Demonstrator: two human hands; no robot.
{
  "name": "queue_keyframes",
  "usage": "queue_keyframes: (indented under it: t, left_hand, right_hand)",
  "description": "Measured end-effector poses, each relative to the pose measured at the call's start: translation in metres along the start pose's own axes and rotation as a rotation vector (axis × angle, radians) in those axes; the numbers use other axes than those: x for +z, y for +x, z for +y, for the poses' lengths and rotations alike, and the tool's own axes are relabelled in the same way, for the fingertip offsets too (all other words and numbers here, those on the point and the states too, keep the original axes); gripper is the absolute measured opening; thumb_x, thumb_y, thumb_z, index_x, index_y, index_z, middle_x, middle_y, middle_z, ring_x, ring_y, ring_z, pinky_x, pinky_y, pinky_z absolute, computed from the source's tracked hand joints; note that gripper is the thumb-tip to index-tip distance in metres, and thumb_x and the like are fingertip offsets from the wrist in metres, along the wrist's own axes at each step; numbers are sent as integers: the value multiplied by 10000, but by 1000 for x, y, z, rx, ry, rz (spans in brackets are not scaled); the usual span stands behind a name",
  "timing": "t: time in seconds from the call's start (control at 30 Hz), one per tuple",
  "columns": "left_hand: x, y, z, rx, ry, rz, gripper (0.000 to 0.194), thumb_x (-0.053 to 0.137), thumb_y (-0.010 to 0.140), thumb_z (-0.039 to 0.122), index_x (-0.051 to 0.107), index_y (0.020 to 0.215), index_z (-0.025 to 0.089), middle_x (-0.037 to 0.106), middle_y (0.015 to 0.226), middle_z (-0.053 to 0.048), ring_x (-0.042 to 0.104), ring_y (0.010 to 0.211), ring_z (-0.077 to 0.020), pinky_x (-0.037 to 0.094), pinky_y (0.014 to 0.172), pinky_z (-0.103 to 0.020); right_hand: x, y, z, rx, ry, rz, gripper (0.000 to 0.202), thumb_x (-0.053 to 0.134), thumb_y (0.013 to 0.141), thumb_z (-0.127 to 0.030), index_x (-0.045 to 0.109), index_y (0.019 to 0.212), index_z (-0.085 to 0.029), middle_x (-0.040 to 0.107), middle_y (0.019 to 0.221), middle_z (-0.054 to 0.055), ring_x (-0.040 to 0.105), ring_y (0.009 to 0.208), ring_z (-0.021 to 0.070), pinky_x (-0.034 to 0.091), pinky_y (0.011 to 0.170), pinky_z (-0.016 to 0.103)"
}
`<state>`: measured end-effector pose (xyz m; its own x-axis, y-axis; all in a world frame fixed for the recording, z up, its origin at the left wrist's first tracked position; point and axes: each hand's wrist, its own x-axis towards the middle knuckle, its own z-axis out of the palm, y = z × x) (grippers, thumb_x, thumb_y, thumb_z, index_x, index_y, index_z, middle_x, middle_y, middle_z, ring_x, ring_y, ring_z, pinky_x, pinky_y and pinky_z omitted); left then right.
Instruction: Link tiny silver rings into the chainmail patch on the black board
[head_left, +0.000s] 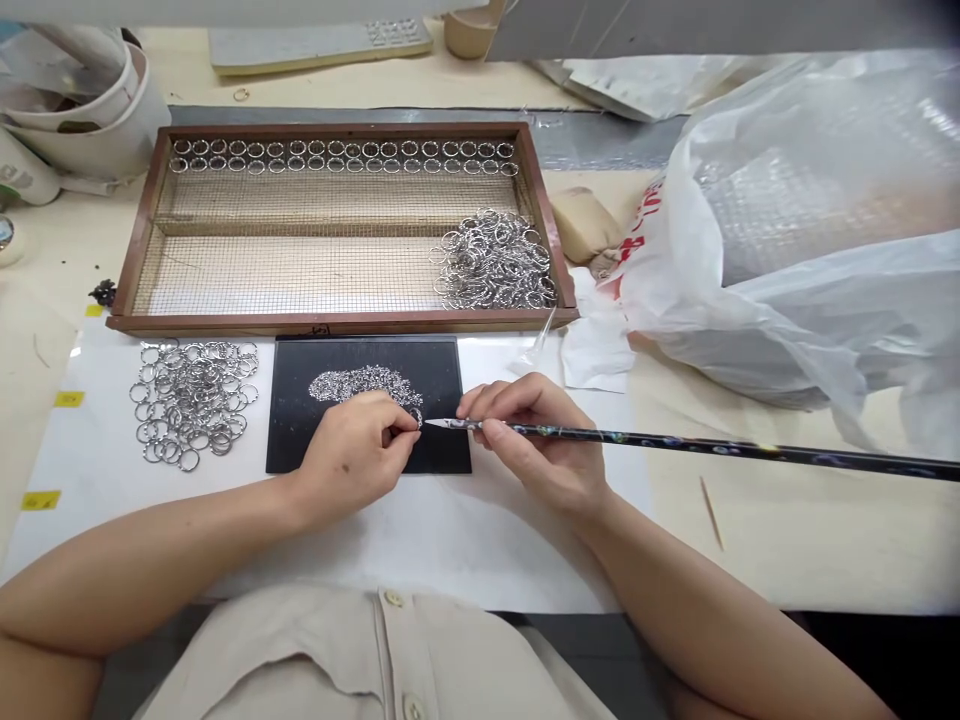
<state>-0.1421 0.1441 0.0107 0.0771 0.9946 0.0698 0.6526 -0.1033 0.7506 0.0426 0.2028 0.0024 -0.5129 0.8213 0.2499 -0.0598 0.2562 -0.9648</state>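
Observation:
My left hand (360, 445) is closed in a pinch over the black board (442, 365). A small metal ring (417, 414) shows at its fingertips, mostly hidden by them. In my right hand (544, 430) is a long, dark patterned stick (675, 440) with a white pointed tip, held like a pen. That tip reaches the ring, though I cannot tell whether they touch. Just behind my left fingers, a heap of tiny shiny pieces (360, 381) lies on the board. Loose metal rings (195, 395) are piled on the white paper, left of the board.
Behind the board stands a wooden-framed mesh tray (337, 322), with two rows of rings (352, 158) along its back and a ring heap (495, 262) at right. A plastic bag (750, 270) bulges at right. White cups (112, 110) stand far left; a toothpick (712, 512) lies right.

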Motion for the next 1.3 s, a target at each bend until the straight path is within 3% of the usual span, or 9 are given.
queue_keyframes:
  t: [0.67, 1.0, 1.3]
  left_hand:
    - [2, -2, -1, 21, -78, 27, 147, 612, 778, 80, 685, 691, 173, 671, 691, -2, 605, 641, -103, 470, 573, -208]
    - [2, -2, -2, 41, -66, 22, 143, 618, 767, 61, 671, 679, 161, 653, 665, 10, 591, 630, -95, 456, 570, -195]
    - [2, -1, -2, 49, -46, 20, 144, 626, 758, 47, 669, 676, 157, 642, 659, 16, 583, 625, -87, 433, 557, -187]
  right_hand:
    - [1, 1, -3, -24, -22, 22, 120, 572, 827, -223, 486, 746, -244, 537, 615, -7, 558, 618, 177, 504, 631, 403]
    - [2, -2, -1, -52, -18, -7, 136, 541, 806, -112, 499, 779, -238, 540, 639, -6, 553, 642, 177, 490, 629, 393]
    - [3, -1, -1, -43, -34, -14, 122, 545, 812, -135, 492, 774, -239, 543, 657, -3, 552, 642, 173, 494, 636, 391]
